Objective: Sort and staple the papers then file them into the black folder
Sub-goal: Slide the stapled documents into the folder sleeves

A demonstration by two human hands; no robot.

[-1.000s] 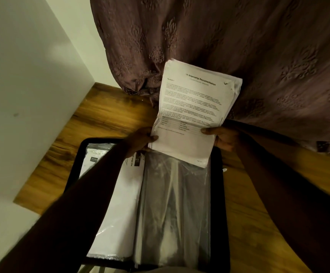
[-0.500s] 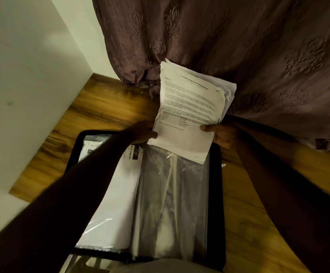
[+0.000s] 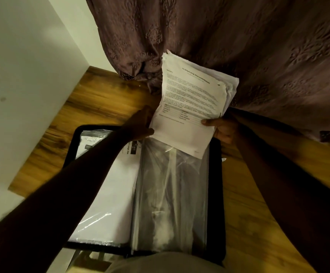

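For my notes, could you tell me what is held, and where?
The stack of white printed papers: left hand at its lower-left edge, right hand lower-right.

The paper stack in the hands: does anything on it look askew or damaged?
Yes. The paper stack is not squared: at its upper right corner the back sheets stick out past the front page in steps. Its top edge looks slightly ragged.

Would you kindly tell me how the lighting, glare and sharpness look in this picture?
Head view: dim, warm light, with the left forearm and right forearm nearly black in shadow. Head view: streaky glare on the plastic sleeves of the black folder. Head view: the heading on the papers reads, but the body text is too soft.
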